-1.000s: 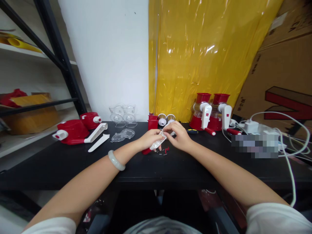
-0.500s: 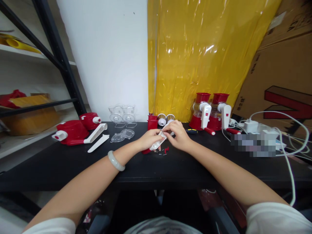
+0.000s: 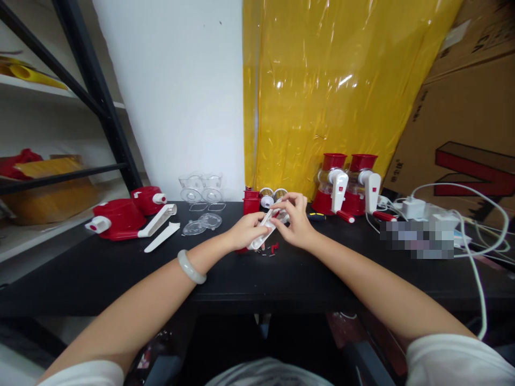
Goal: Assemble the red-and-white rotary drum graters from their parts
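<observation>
My left hand [image 3: 247,231] is closed around a hollow white crank handle [image 3: 262,240], holding it at a slant above the table. The open side of the handle faces me. At its upper end, the thumb and forefinger of my right hand [image 3: 298,221] pinch close together, and a small red part [image 3: 277,214] shows between them. The other right fingers are raised and bent. Just below the handle, a red plastic piece [image 3: 274,247] and several small metal pins [image 3: 272,255] lie on the black table [image 3: 281,284]. Behind my hands stands a red plastic housing [image 3: 251,201], partly covered.
Two red-and-white rotary graters [image 3: 335,185] stand at right, beside a yellow-and-black screwdriver [image 3: 316,216]. Metal grating drums [image 3: 267,197] sit at the back. At left are red bases [image 3: 120,217], a white handle cover [image 3: 162,237] and clear plastic parts [image 3: 201,224]. White cables [image 3: 480,268] run at far right.
The fingers of my right hand have lifted and spread a little at the handle's upper end, and red shows there now. My left hand keeps its hold on the handle.
</observation>
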Available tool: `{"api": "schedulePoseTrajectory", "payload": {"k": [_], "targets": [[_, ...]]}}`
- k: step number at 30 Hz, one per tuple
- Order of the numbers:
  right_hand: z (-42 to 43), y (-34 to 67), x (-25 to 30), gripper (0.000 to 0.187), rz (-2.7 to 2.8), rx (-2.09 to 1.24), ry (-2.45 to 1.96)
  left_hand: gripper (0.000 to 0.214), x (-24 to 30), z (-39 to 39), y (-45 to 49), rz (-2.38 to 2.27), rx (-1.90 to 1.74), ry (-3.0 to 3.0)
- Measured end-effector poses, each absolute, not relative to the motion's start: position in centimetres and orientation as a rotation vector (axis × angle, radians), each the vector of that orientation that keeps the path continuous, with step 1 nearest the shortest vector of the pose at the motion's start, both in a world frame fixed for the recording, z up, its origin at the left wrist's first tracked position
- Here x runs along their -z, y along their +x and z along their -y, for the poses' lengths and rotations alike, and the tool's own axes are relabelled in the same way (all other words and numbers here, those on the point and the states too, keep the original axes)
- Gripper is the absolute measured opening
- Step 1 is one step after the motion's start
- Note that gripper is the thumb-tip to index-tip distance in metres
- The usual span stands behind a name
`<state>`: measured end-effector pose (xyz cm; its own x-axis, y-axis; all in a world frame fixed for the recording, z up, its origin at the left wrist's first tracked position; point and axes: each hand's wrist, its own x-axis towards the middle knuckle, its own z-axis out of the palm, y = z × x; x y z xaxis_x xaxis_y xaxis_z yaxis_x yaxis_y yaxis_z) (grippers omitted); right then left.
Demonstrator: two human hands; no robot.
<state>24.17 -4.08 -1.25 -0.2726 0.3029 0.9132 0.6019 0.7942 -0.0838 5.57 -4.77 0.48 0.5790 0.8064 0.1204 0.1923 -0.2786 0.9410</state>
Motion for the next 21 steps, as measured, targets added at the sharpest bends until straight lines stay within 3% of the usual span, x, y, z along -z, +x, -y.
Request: {"api": "schedulePoseTrajectory", "payload": {"k": [6, 21], "targets": [[3.34, 24.71, 1.43, 0.044, 1.865, 0.289, -0.700, 0.020, -0.67, 5.15, 5.61, -0.836, -0.741, 1.844], [3.07, 25.20, 1.16, 0.051, 1.933, 0.212, -0.584, 0.021, -0.49, 5.18, 5.81, -0.812, -0.740, 1.795]]}}
